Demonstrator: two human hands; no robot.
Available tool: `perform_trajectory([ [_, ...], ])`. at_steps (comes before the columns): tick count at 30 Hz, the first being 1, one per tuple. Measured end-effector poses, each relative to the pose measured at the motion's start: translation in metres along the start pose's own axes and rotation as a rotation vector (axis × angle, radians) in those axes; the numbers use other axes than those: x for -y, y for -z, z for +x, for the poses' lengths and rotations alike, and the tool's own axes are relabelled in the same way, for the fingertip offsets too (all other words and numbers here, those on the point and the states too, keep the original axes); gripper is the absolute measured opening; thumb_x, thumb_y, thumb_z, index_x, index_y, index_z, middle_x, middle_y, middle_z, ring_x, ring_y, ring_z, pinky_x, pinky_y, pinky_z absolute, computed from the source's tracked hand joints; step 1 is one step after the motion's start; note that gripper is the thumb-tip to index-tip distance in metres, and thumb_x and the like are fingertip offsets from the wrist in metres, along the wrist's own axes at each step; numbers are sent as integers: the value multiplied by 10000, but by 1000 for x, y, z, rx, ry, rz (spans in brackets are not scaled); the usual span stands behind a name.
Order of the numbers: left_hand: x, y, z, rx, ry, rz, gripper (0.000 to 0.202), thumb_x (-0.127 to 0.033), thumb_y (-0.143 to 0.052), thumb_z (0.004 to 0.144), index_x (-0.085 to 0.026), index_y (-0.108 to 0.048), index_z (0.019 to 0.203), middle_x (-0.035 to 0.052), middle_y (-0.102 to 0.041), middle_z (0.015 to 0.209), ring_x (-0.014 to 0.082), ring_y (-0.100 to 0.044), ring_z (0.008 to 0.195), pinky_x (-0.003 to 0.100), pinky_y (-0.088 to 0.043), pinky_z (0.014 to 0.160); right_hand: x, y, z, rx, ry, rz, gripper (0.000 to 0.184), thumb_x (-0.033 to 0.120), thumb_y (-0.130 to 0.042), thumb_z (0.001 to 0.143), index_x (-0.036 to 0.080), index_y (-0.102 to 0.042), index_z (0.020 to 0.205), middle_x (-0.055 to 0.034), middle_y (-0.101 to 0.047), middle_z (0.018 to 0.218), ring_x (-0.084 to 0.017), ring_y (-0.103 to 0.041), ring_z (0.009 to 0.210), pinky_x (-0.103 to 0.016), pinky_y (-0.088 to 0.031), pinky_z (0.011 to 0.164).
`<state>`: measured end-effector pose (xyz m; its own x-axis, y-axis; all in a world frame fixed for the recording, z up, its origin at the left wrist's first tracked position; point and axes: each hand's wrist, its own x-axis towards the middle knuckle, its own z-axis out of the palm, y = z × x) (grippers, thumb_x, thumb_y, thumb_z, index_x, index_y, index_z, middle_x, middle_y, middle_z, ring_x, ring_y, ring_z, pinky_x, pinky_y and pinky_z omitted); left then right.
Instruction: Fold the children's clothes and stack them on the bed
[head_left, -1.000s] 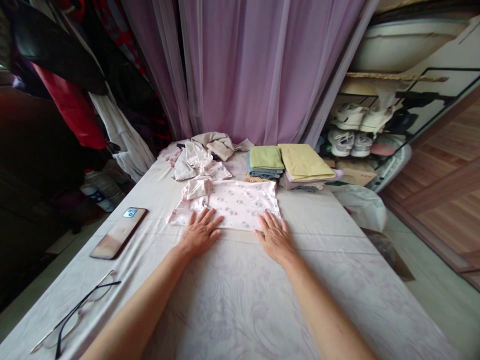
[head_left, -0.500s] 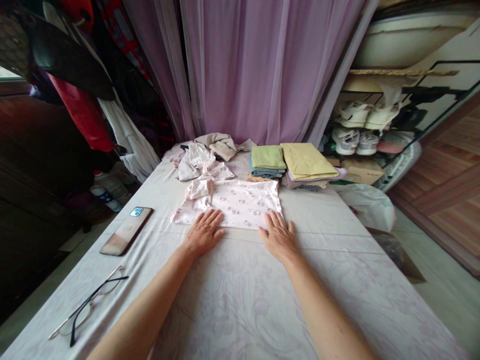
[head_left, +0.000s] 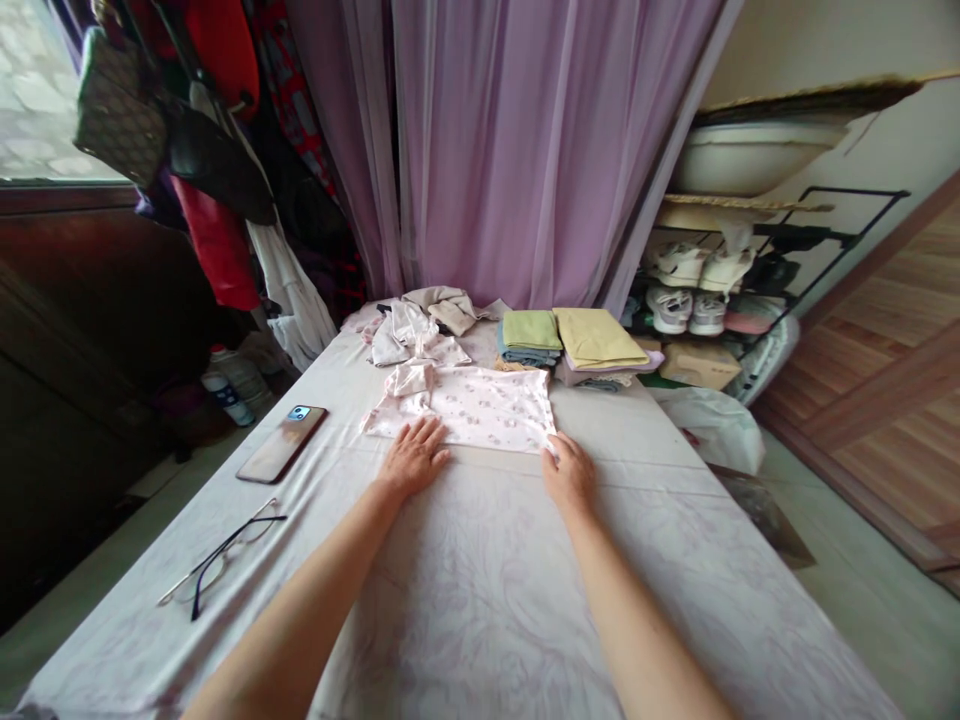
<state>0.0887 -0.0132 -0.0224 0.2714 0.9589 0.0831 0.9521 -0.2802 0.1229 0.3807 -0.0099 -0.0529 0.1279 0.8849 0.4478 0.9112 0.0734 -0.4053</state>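
Observation:
A pale pink printed top (head_left: 491, 405) lies folded lengthwise across the covered table, with a sleeve-like part doubled over at its left end. My left hand (head_left: 412, 462) rests flat on its near edge, left of the middle, fingers stretched out. At the near right corner, my right hand (head_left: 571, 476) has its fingers curled in on the fabric, pinching the edge. Behind the top lies a loose heap of crumpled light clothes (head_left: 409, 330). To the right of that heap sit folded stacks, one topped by a green cloth (head_left: 531, 328), the other by a yellow cloth (head_left: 598, 337).
A phone (head_left: 282, 445) and eyeglasses (head_left: 221, 555) lie on the tablecloth (head_left: 465, 600) at left. A purple curtain (head_left: 495, 150) hangs behind. Bags and clothes (head_left: 217, 240) hang at left. A rack with shoes (head_left: 686, 310) and a plastic bag (head_left: 709, 425) stand at right.
My right hand has gone from lying flat on the top to curling its fingers at the corner. My left hand stays flat on the cloth. The camera view has shifted.

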Motion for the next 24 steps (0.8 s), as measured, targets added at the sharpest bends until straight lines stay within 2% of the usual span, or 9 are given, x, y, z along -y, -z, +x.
perform_trajectory([
  [8, -6, 1, -22, 11, 62, -14, 568, -507, -357, 979, -243, -399, 1480, 88, -324, 1577, 279, -247, 1469, 503, -196, 1190, -4, 6, -14, 0, 1, 1, 425, 223, -410, 846, 163, -678, 1171, -137, -642, 1249, -258, -562, 1156, -401, -425, 993],
  [12, -7, 1, -27, 13, 90, -22, 592, -524, -331, 979, -231, -385, 1491, 96, -307, 1585, 287, -226, 1475, 495, -182, 1193, -4, 8, -17, 5, 1, -15, 443, 235, -399, 852, 120, -668, 1184, -169, -620, 1272, -270, -549, 1179, -405, -418, 1002],
  [15, -7, 1, -26, 26, 97, -34, 580, -534, -330, 977, -269, -384, 1490, 79, -305, 1589, 288, -230, 1474, 504, -187, 1188, -2, 9, -19, 8, 10, -50, 447, 234, -397, 865, 132, -650, 1220, -161, -602, 1298, -268, -536, 1192, -401, -417, 995],
  [20, -7, 3, -26, 36, 95, -31, 556, -550, -320, 978, -333, -381, 1487, 60, -301, 1593, 300, -238, 1470, 523, -196, 1177, 5, 15, -23, 12, 102, -123, 435, 256, -399, 909, 165, -615, 1276, -145, -573, 1358, -281, -476, 1257, -454, -366, 1040],
  [24, -8, 4, -26, 34, 93, -6, 546, -539, -314, 983, -334, -390, 1484, 67, -314, 1587, 305, -234, 1471, 518, -176, 1183, 24, 17, -26, 96, 161, -192, 434, 271, -385, 939, 168, -586, 1310, -136, -516, 1437, -283, -407, 1341, -503, -286, 1095],
])
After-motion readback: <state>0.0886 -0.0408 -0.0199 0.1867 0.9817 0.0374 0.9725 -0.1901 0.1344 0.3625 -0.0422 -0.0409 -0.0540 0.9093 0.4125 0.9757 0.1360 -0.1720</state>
